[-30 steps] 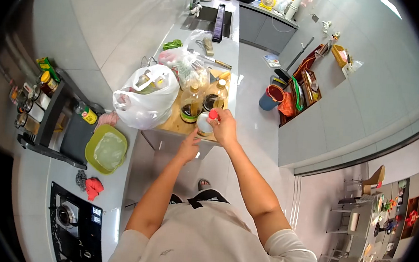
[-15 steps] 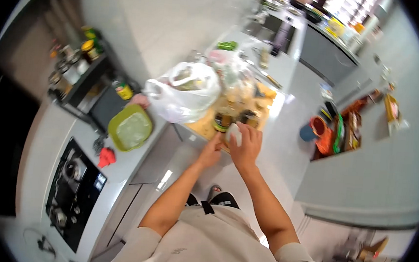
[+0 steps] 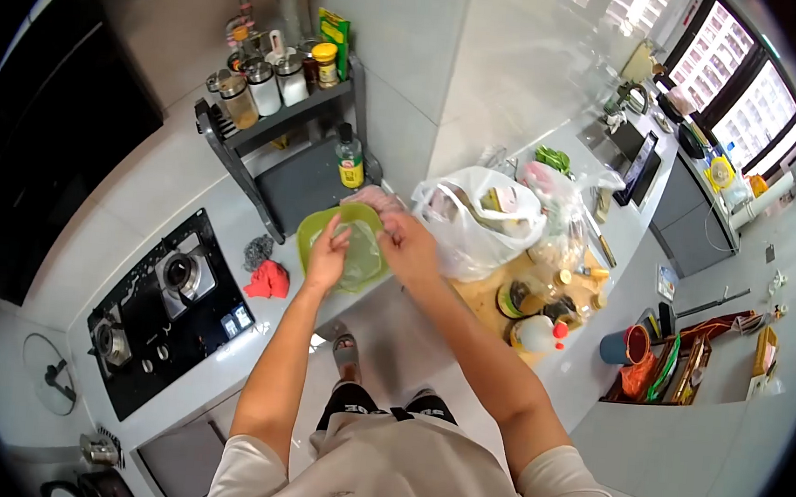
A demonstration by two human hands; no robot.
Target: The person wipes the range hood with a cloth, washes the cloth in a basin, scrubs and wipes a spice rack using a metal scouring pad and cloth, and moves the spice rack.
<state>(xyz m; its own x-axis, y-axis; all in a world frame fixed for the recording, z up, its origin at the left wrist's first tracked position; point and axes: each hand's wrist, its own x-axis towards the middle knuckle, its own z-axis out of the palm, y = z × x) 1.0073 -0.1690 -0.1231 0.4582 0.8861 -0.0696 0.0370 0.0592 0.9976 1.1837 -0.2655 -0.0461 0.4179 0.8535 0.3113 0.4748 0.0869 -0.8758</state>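
Observation:
A green plastic basin (image 3: pixel 307 233) stands on the counter, and something pale and translucent (image 3: pixel 360 257) lies inside it. My left hand (image 3: pixel 326 256) is over the basin's left side, thumb and forefinger apart and nothing between them. At the opposite rim is my right hand (image 3: pixel 410 252), slightly blurred, its fingers bent but parted, with no held thing visible. Whether either hand touches the basin I cannot tell. A pink cloth (image 3: pixel 371 198) lies behind the basin, close to my right fingertips.
A white plastic bag (image 3: pixel 473 245), several bottles including a white one with a red cap (image 3: pixel 533 335), and a wooden board (image 3: pixel 478 297) are to the right. Left are a red cloth (image 3: pixel 267 279), a gas hob (image 3: pixel 144 331) and a spice rack (image 3: pixel 281 129).
My view has swung left. Both hands have moved from the bottles on the board to the green basin. My right hand has let go of the white bottle, which now stands on the board.

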